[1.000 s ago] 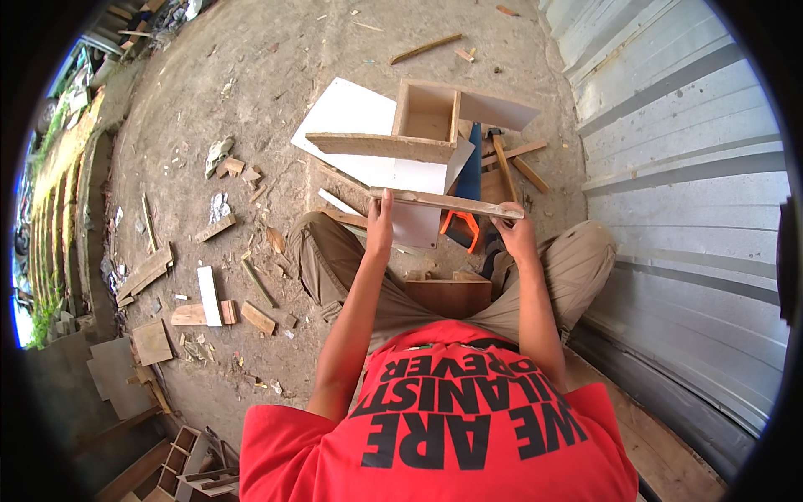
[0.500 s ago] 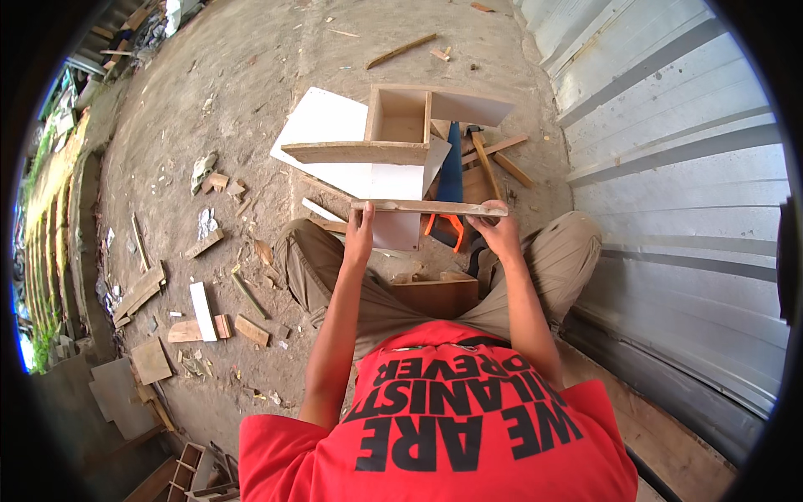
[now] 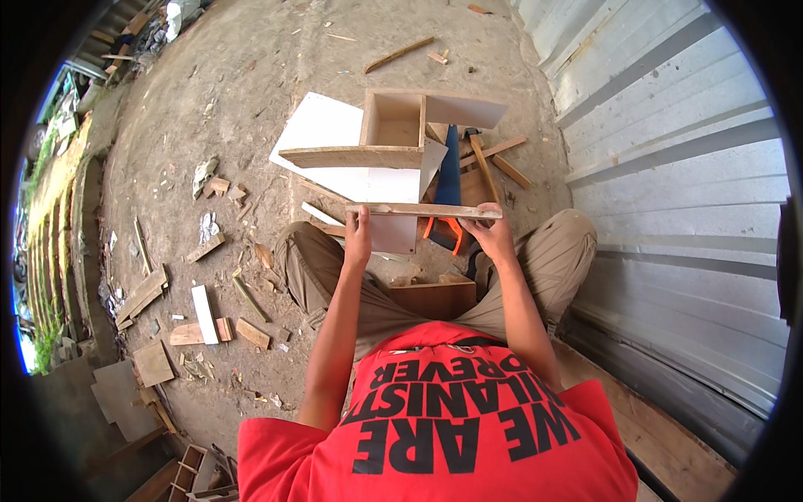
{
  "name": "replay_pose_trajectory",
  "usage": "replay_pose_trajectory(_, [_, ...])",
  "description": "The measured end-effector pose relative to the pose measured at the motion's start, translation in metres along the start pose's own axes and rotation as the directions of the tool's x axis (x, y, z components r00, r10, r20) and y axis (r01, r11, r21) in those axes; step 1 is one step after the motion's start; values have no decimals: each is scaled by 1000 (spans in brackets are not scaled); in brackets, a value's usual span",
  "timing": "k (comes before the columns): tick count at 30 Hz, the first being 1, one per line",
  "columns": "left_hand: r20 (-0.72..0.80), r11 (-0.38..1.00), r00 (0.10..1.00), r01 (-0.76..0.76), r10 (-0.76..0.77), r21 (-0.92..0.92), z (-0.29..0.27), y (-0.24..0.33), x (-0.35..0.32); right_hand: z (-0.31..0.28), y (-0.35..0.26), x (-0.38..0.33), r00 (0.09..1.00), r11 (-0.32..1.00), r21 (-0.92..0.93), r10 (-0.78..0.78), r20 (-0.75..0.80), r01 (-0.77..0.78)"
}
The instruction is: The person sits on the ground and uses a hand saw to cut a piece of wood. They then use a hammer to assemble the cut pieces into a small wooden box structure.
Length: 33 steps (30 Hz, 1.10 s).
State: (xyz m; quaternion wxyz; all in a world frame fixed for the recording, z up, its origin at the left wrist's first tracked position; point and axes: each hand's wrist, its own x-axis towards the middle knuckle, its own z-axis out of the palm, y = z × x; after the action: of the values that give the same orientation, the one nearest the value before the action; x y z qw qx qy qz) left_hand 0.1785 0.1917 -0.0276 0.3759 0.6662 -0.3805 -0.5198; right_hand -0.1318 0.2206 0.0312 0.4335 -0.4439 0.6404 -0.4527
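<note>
Your left hand [image 3: 358,237] and right hand [image 3: 493,238] are each closed on an end of a board [image 3: 425,210] held level above your knees, with the open box [image 3: 393,125] at 12 o'clock of it and the saw [image 3: 448,188] just past it on the ground.

Single head camera, looking steeply down, close above lap.

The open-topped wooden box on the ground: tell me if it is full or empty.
Empty: the open-topped wooden box shows only its bare inner walls and bottom.
</note>
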Motion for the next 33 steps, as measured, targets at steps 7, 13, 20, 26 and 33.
replay_pose_trajectory(7, [-40,975,999,-33,25,-220,-9,37,-19,8,-7,-3,992,999,48,-27,124,22])
replay_pose_trajectory(13, [-148,865,984,11,-99,-502,-24,39,-25,36,-14,-10,951,979,177,-150,271,104])
replay_pose_trajectory(20, [-106,946,992,27,-64,-324,-26,27,-18,40,-3,-10,958,973,205,-158,239,110])
replay_pose_trajectory(26, [-3,901,996,82,-92,-426,-20,13,-12,37,-6,-13,961,984,142,-142,236,111])
replay_pose_trajectory(33, [34,896,996,89,-83,-434,-19,11,-13,35,-10,-17,962,985,161,-108,249,69])
